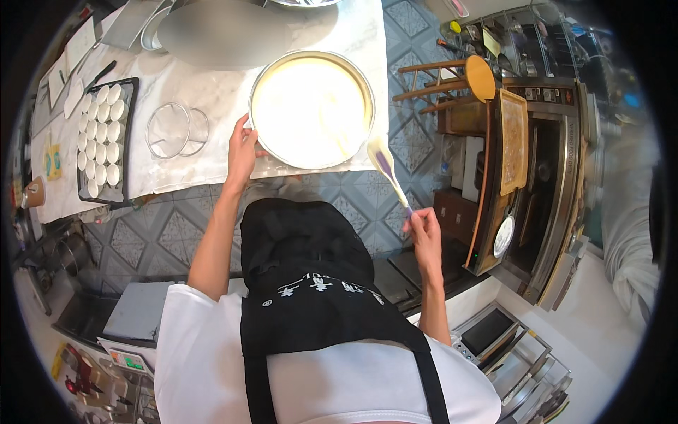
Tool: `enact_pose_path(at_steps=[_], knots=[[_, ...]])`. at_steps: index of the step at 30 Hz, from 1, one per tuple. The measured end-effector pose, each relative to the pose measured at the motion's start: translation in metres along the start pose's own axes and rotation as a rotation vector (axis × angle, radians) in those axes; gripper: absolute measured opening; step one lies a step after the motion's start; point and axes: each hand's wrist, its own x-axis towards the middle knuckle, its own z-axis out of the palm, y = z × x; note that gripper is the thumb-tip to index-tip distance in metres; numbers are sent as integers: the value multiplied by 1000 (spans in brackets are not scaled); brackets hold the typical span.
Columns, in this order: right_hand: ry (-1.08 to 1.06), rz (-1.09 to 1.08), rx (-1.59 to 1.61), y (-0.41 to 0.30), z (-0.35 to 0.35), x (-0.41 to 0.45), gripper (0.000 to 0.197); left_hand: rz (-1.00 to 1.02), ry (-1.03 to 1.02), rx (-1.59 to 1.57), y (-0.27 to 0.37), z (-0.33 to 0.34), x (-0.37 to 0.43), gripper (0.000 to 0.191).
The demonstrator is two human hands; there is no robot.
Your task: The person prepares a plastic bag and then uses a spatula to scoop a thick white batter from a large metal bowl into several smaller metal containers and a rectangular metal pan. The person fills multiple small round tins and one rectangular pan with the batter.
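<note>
A large round metal bowl (312, 108) of pale, creamy batter stands at the table's front right corner; glare washes out much of its surface. My left hand (243, 148) grips the bowl's left side, thumb and fingers at the rim and wall. My right hand (425, 233), out past the table's right edge, holds a spatula (389, 169) by its purple handle. Its head is coated with pale batter and is just off the bowl's lower right rim. Left of the bowl a round wire-mesh strainer (169, 130) lies on the table. A dark tray (130, 138) holds several white paper cups (100, 132).
The marble-patterned table (222, 90) bears a smaller metal bowl (153, 32) at the back and a brown cup (34, 193) at far left. To the right stand a wooden stool (479, 78) and an oven (545, 191). A digital scale (127, 360) is behind me at left.
</note>
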Motion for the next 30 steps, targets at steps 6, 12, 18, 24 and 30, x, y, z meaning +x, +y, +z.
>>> enact_pose_path(at_steps=[6,12,18,24,30], knots=[[92,-341,-54,-15,103,88,18,-59,37,-68,0,-15,-16,53],[-10,-502,-185,-31,135,202,22,-73,-30,-18,5,-42,-16,53],[-436,-453,-313,-117,159,257,17,-155,-76,-126,7,-54,-15,55],[-933,-457,-431,-162,190,280,18,-146,-111,-168,7,-56,-13,58],[-923,-605,-856,-196,153,213,26,-150,-124,-155,9,-60,-14,58]])
